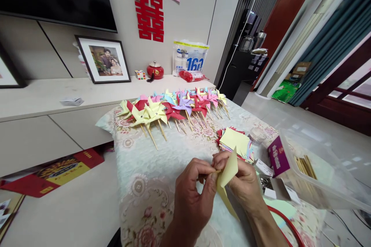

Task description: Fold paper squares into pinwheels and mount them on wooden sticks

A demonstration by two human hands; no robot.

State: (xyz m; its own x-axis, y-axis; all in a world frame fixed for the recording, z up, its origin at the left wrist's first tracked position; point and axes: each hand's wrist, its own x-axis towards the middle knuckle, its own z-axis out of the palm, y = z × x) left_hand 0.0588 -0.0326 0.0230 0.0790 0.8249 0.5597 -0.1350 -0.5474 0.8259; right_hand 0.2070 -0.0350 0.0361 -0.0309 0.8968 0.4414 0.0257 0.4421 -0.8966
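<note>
My left hand (193,193) pinches a thin tan stick (218,171) between thumb and fingertips, close to a pale yellow paper pinwheel (229,170). Around that pinwheel, on its far side, my right hand (246,183) is closed, its fingers partly behind the paper. The spot where stick and paper meet is mostly covered by my fingers. Just beyond my hands lies a stack of coloured paper squares (236,139), yellow on top. Finished-looking pinwheels (174,110) in yellow, red, purple, pink and blue lie on their sticks at the table's far end.
A flowered cloth covers the table (145,170). To the right are a clear plastic bin (333,185) with wooden sticks (305,166), a purple box (278,155), small open boxes (282,191) and a round clear container (257,136). A white cabinet (95,94) stands behind.
</note>
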